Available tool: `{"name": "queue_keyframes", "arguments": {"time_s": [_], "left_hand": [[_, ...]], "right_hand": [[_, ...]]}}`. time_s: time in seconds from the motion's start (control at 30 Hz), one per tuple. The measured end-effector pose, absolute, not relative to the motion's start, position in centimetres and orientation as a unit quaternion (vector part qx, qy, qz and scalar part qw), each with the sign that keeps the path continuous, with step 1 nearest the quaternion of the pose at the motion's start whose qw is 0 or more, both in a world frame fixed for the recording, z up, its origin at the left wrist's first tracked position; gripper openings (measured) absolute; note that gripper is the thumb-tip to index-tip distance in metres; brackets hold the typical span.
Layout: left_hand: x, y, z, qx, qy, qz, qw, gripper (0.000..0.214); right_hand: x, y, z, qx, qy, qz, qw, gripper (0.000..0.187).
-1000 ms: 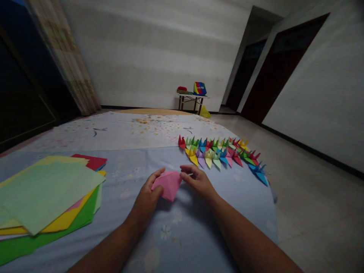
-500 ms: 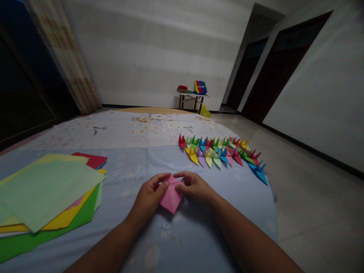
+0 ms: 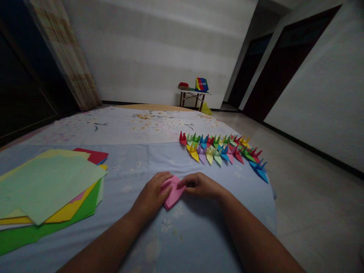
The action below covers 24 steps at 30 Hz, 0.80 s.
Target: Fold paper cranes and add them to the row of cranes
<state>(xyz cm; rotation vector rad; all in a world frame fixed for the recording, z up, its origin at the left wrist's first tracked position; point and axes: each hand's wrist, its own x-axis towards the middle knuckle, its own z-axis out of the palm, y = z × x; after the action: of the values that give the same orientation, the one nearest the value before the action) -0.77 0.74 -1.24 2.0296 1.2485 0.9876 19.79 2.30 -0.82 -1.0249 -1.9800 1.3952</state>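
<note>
A folded pink paper (image 3: pixel 172 193) lies on the light blue floral sheet (image 3: pixel 182 235), now a narrow shape. My left hand (image 3: pixel 152 195) holds its left side, fingers curled over the upper edge. My right hand (image 3: pixel 200 185) pinches the paper's right edge, fingertips pressed together on the fold. Both hands press the paper down against the sheet.
A stack of coloured paper sheets (image 3: pixel 48 189) lies at the left, pale green on top. Two rows of several folded paper cranes (image 3: pixel 222 149) stand beyond my right hand. A small table (image 3: pixel 193 96) with coloured things stands by the far wall. Bare floor lies at the right.
The pink paper went from a wide diamond to a narrower folded shape. My right hand moved in from the side onto the paper, and both hands pressed it flat.
</note>
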Motion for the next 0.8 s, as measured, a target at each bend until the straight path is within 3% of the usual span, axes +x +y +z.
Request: {"name": "queue_keyframes", "arguments": {"time_s": [0.13, 0.3, 0.53, 0.8], "left_hand": [[-1.4, 0.8, -1.2, 0.822, 0.443, 0.308, 0.184, 0.018], [-2.2, 1.1, -0.6, 0.857, 0.420, 0.233, 0.186, 0.014], [-2.3, 1.1, -0.5, 0.866, 0.407, 0.215, 0.195, 0.016], [-1.3, 0.3, -1.1, 0.880, 0.387, 0.207, 0.183, 0.016]], "right_hand": [[19.9, 2.5, -1.4, -0.376, -0.789, 0.425, 0.233, 0.022], [20.5, 2.9, -1.1, -0.369, -0.829, 0.356, 0.223, 0.025], [21.1, 3.3, -0.2, -0.353, -0.826, 0.373, 0.231, 0.020], [22.2, 3.7, 0.3, -0.348, -0.831, 0.370, 0.226, 0.027]]}}
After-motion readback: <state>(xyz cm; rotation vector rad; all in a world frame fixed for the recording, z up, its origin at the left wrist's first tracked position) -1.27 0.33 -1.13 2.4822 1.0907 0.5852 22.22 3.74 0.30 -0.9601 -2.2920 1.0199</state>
